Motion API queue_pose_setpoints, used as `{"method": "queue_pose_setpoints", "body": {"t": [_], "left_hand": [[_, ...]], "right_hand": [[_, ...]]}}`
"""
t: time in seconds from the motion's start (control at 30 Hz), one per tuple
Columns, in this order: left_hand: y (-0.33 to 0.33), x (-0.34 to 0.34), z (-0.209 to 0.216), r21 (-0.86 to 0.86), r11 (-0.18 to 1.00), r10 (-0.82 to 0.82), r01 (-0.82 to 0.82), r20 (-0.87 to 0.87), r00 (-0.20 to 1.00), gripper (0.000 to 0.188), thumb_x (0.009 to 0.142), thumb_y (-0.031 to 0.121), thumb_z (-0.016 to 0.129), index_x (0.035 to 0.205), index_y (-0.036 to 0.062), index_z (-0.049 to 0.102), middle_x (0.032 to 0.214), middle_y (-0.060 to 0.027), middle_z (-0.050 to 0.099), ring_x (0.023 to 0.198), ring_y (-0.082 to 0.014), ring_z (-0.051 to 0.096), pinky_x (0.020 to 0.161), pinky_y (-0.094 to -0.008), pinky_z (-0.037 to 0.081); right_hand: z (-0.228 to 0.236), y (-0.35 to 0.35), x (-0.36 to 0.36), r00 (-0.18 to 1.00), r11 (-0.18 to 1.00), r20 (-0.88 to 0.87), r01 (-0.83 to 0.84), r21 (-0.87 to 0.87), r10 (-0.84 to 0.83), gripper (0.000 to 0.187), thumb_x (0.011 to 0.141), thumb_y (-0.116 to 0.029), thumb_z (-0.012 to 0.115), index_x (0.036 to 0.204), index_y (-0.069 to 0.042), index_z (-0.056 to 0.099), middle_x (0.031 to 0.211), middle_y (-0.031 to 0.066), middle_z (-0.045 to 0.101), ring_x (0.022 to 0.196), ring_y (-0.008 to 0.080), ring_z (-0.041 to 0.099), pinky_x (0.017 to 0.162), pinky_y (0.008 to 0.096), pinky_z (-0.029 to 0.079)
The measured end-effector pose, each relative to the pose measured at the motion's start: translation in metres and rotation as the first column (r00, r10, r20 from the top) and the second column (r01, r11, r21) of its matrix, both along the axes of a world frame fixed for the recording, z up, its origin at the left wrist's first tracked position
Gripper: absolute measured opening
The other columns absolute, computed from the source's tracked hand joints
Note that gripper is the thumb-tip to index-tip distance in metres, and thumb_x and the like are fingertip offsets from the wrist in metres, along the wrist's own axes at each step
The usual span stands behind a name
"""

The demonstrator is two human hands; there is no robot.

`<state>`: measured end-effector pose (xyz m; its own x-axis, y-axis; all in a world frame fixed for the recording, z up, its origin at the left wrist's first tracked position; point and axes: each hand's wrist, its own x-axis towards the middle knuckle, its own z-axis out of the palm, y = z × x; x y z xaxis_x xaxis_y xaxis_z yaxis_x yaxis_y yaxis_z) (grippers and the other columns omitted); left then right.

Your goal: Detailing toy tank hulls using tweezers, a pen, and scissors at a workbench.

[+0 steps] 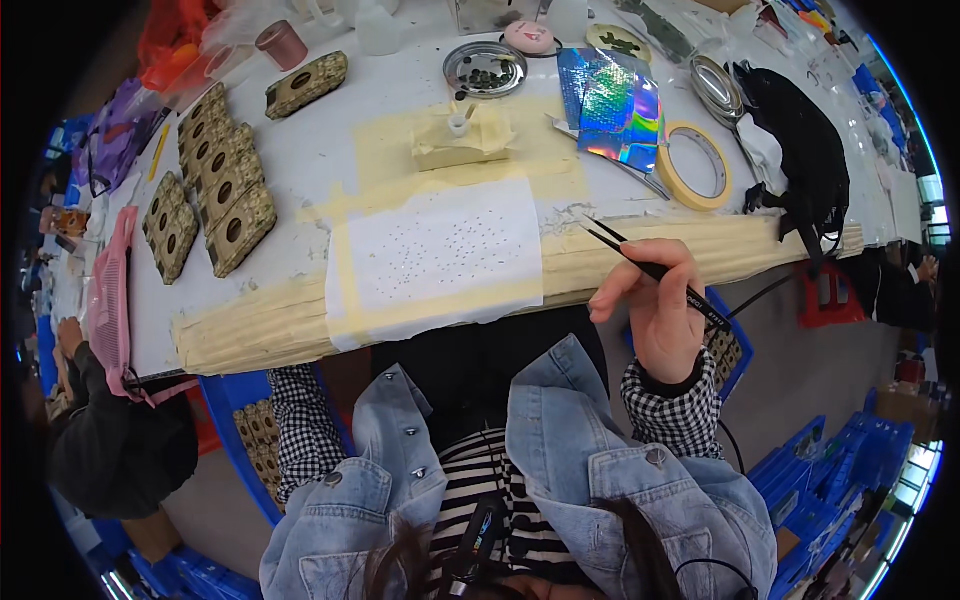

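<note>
My right hand (660, 310) is closed round a pair of black tweezers (652, 268), held just over the table's front edge. The tips of the tweezers stand slightly apart, pointing up and left, and no piece shows between them. Left of the tips lies a white paper sheet (440, 215) scattered with many tiny shiny pieces. My left sleeve (303, 430) reaches down toward the table's edge, but the hand itself is hidden. Beyond the sheet, a small white cup (459, 124) sits on a tape-covered block (462, 150).
Patterned panels with dark round windows (238, 226) lie at the left. A round metal dish (485, 69), holographic pouch (612, 100), masking tape roll (694, 166) and black bag (800, 140) stand farther back and right. Blue trays of panels (255, 430) are below the table. Another person (120, 430) sits left.
</note>
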<state>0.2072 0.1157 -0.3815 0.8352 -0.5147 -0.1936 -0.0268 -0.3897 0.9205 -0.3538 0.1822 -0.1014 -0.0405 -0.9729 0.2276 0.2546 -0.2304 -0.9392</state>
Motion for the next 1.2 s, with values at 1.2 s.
{"method": "queue_pose_setpoints", "body": {"t": [1.2], "left_hand": [[0.035, -0.383, 0.234, -0.853, -0.141, -0.782, 0.503, -0.215, -0.584, 0.022, 0.098, 0.020, 0.040, 0.105, 0.0004, 0.045, 0.095, -0.0086, 0.053, 0.085, -0.0142, 0.056, 0.075, -0.0270, 0.047]], "right_hand": [[0.018, -0.015, -0.015, 0.289, 0.855, -0.903, -0.325, -0.403, -0.316, 0.051, 0.068, -0.007, 0.059, 0.119, -0.005, 0.054, 0.122, 0.0159, 0.053, 0.111, 0.0306, 0.051, 0.092, 0.0407, 0.043]]}}
